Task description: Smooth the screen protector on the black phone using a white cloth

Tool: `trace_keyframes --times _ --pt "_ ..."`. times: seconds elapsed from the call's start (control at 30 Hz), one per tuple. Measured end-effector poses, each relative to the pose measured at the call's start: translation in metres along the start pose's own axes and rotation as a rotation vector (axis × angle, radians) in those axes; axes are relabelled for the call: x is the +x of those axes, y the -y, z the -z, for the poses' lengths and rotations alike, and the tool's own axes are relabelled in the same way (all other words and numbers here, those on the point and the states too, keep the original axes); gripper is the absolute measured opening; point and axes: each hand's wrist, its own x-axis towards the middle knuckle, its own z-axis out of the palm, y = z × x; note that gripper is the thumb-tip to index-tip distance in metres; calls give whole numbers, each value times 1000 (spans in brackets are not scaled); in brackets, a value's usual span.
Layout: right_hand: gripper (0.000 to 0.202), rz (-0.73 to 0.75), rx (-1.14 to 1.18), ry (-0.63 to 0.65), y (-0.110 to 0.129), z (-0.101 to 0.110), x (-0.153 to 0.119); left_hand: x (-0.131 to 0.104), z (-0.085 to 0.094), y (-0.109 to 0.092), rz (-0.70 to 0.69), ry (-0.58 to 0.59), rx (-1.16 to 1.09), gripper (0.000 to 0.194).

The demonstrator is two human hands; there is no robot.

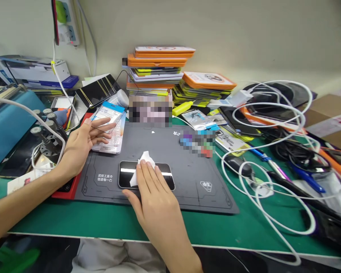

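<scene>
A phone [126,175] with a black glossy screen lies face up on the grey work mat [187,182]. My right hand [159,201] presses a folded white wipe [146,156] onto its screen, fingers together and stretched over the cloth. To the left, my left hand [82,142] is raised above the mat's edge. Between its thumb and fingers is a clear screen protector [118,122] with a thin dark outline, tilted up and hard to see against the background. Behind that hand lies a blue and white blister package [110,140].
Orange and yellow flat boxes [159,62] are stacked against the wall. Looped white cables [272,223] and tools spread over the right of the green table [102,220]. A blue machine [15,125] and metal posts [49,140] stand at left. Two patches are pixelated.
</scene>
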Motion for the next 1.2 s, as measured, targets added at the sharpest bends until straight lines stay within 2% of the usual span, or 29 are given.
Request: trace_keyframes --times 0.1,0.3,0.4,0.57,0.63,0.83,1.07,1.2 --pt "69 -34 5 -8 9 -2 -1 1 0 1 -5 4 6 58" --pt "71 18 -8 -41 22 11 -27 -2 -1 0 18 12 20 60" --pt "69 33 10 -25 20 10 -18 -3 -2 -2 21 6 23 57" --pt "72 -43 40 27 21 -4 12 -2 -1 -3 4 7 20 53" --pt "75 -62 45 21 26 -4 11 -1 -1 -2 7 12 18 53" --pt "76 -13 77 -18 36 7 -16 -1 -1 0 18 13 14 58" --pt "77 -28 98 62 35 -9 17 1 -3 -3 34 -5 4 51" --pt "80 -43 88 20 45 -5 4 1 -3 -3 32 -6 -2 50"
